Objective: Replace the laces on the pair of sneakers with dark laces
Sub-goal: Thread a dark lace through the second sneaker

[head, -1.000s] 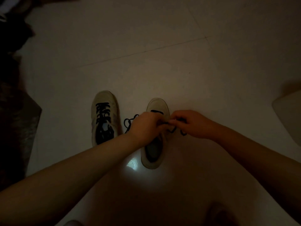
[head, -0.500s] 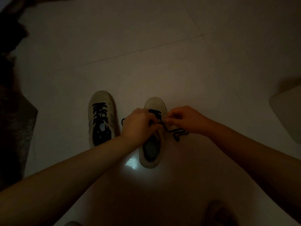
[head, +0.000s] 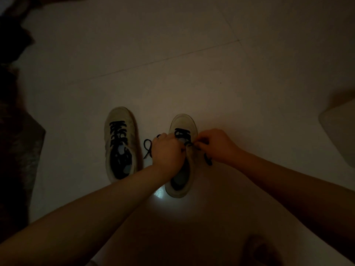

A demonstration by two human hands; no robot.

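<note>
Both hands have shifted toward the toe. On the floor [head: 192, 54], left hand [head: 168, 150] steadies the right sneaker [head: 183, 123]; right hand [head: 217, 145] apparently pinches dark lace [head: 208, 160], mid-lacing. Next: 1 higher eyelet.

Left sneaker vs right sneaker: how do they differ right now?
The left sneaker shows dark lace crossings down to its opening; the right sneaker shows only a few near the toe. No hand touches the left sneaker; the left hand and right hand work at the right sneaker, loose lace ends trailing beside it. Both are pale, toes pointing away.
</note>
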